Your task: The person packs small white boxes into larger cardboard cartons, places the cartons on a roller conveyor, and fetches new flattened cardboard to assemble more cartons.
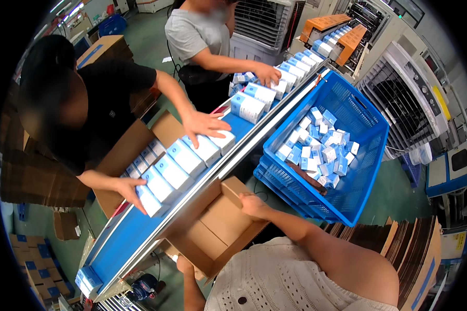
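Cardboard box (218,230), brown, open and empty, gripped by both hands' fingers (249,199).

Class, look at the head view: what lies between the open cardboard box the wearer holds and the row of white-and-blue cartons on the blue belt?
In the head view, only the belt's metal side rail and a bare belt strip separate the cardboard box from the cartons.

The person's bare right arm reaches forward from the shoulder, forearm angled up and to the left, and the right hand (252,205) curls its fingers over an edge, thumb side up. The left hand (184,264) sits low and close to the body, mostly hidden, only knuckles and wrist showing.
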`<state>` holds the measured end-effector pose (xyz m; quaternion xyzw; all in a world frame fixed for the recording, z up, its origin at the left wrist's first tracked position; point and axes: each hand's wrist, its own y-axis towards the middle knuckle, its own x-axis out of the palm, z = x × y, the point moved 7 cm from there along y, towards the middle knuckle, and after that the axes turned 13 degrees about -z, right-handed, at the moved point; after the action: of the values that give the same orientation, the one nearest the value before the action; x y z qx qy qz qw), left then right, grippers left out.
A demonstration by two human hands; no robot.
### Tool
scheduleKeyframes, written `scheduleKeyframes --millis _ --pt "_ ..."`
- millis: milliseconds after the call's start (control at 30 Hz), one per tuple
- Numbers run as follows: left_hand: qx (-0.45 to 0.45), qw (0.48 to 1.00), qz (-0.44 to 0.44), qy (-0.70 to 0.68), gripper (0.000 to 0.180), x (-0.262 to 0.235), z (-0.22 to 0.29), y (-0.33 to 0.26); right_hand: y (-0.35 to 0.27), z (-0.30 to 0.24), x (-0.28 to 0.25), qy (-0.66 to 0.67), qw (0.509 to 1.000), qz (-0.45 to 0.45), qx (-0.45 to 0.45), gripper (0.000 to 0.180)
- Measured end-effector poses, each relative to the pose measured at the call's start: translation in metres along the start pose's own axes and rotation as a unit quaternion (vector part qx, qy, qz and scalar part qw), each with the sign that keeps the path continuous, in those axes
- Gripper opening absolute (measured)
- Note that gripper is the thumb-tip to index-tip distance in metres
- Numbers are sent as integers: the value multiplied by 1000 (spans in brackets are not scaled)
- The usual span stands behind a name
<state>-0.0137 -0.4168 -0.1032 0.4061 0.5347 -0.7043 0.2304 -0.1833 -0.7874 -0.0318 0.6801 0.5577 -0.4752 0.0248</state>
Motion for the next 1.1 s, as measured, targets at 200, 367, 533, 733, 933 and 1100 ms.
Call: scheduleKeyframes --millis 200,367,533,733,933,1100 --pt "-86 964 -179 -175 30 -76 25 -52 18 14 18 57 993 -97 34 33" --pt "55 987 -59 -143 42 -35 45 -52 57 66 76 317 932 -127 -120 29" --pt "31 891 -130 -433 35 10 -6 -37 43 42 66 72 990 -121 -12 24" --pt "0 988 -152 -5 43 -36 29 -55 30 37 42 42 989 -115 -82 29" --pt "95 981 -170 13 36 -127 105 -86 -6 11 -32 8 953 -211 -218 29" --pt "164 980 -110 22 36 -148 179 -108 9 7 -120 -8 967 -72 -242 22"
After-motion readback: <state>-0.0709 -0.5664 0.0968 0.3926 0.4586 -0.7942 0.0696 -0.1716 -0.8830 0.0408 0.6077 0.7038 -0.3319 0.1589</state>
